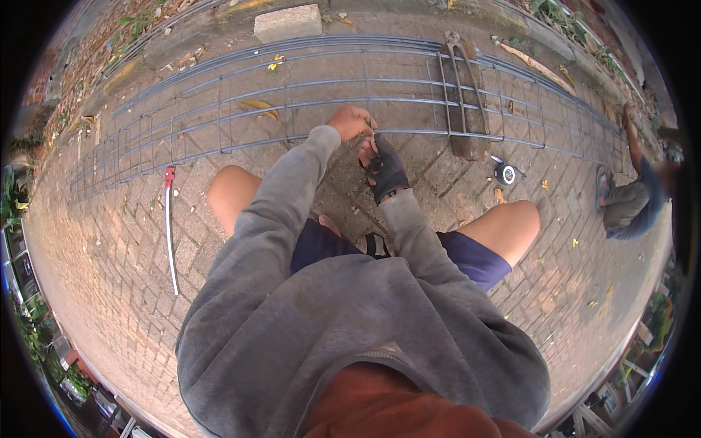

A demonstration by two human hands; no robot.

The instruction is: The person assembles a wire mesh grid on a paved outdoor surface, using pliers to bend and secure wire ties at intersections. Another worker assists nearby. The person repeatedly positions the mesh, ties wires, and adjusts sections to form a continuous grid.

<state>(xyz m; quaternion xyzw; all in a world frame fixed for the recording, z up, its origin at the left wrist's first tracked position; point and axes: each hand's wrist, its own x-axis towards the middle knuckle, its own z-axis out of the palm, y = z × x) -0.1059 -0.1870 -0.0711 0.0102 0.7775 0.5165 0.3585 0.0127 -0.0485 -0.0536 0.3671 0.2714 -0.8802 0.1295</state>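
A long cage of thin steel bars [321, 103] joined by square wire stirrups lies across the paving in front of me. My left hand [352, 123], bare, is closed with its fingertips pinched at the nearest bar, beside a stirrup. Just below and to the right is my right hand [385, 169], in a dark fingerless glove, its fingers closed and pointing up to the same spot. The fingertips of both hands nearly meet there. Whatever small thing they grip is too small to make out. My bent knees are spread on either side of my arms.
Under the cage lies a wooden block [469, 144], with long-handled pincers [458, 58] over it. A tape measure [504, 173] rests right of my hands; a pale rod with a red end [171, 233] lies left. Beyond the cage sits a concrete block [288, 24]. Another person [629, 201] crouches at the right end.
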